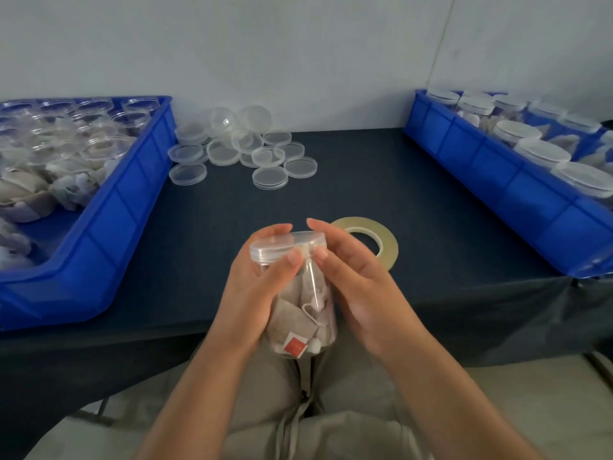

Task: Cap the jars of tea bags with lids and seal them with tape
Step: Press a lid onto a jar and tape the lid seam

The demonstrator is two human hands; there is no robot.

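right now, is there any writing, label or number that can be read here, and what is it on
No readable text anywhere.
The red tag inside the jar: print, if any, too small and blurred to read.
The tape roll, loose lids and blue bins: no lettering shows.

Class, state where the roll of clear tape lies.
Head view: the flat roll of clear tape lies on the dark table, right of centre, partly behind the right hand gripping the lidded clear plastic jar.
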